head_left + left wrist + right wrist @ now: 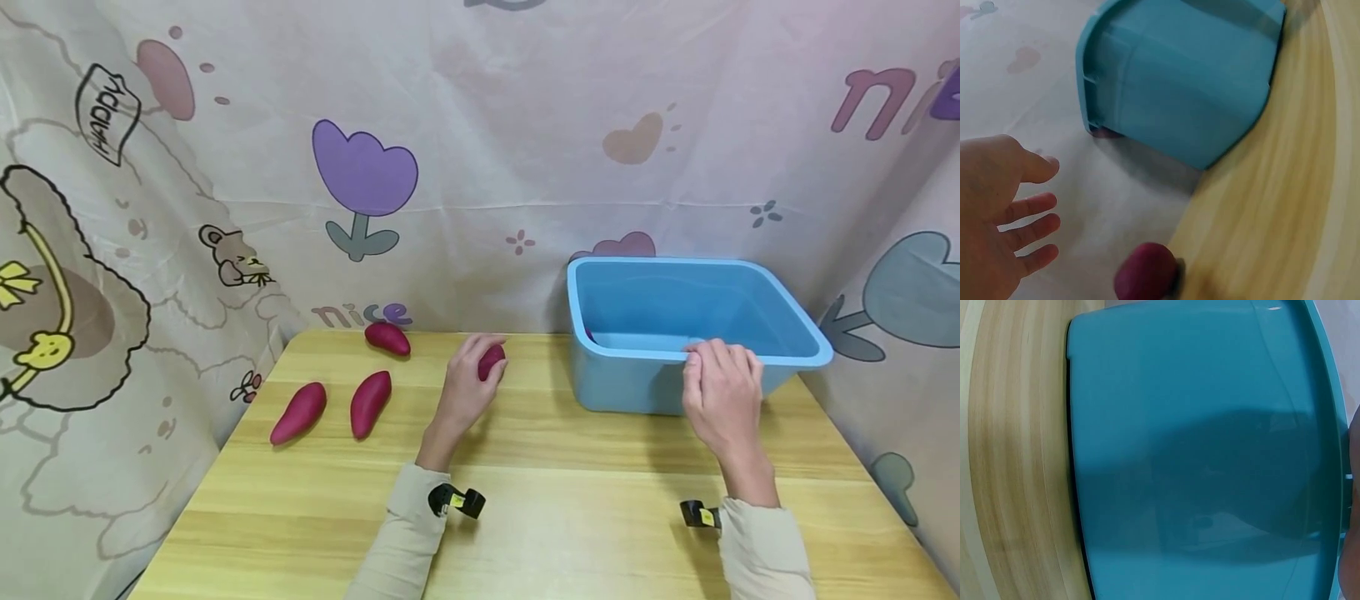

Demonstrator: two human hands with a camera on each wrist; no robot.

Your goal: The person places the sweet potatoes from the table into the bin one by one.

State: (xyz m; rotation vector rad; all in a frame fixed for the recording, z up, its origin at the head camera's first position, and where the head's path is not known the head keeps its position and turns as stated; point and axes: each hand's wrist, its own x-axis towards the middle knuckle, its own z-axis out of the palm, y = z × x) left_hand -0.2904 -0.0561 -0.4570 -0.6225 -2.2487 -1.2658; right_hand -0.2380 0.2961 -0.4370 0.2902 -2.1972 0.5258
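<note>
My left hand (467, 379) hovers beside a purple-red sweet potato (491, 362) near the table's back edge. In the left wrist view, the fingers of that hand (1004, 215) are spread and loosely bent, with a gap between them and the sweet potato (1146, 272). My right hand (723, 396) grips the near rim of a blue plastic bin (630, 383), its fingers bent over the edge. In the right wrist view the bin's outer wall (1197, 444) fills most of the picture, and only part of the hand (1352, 550) shows past the rim.
Three more sweet potatoes lie on the left of the wooden table (562, 517): one at the back (387, 339), one nearer (371, 405) and one farther left (298, 413). A small dark red bit (589, 336) shows inside the bin. A printed curtain (487, 167) hangs behind.
</note>
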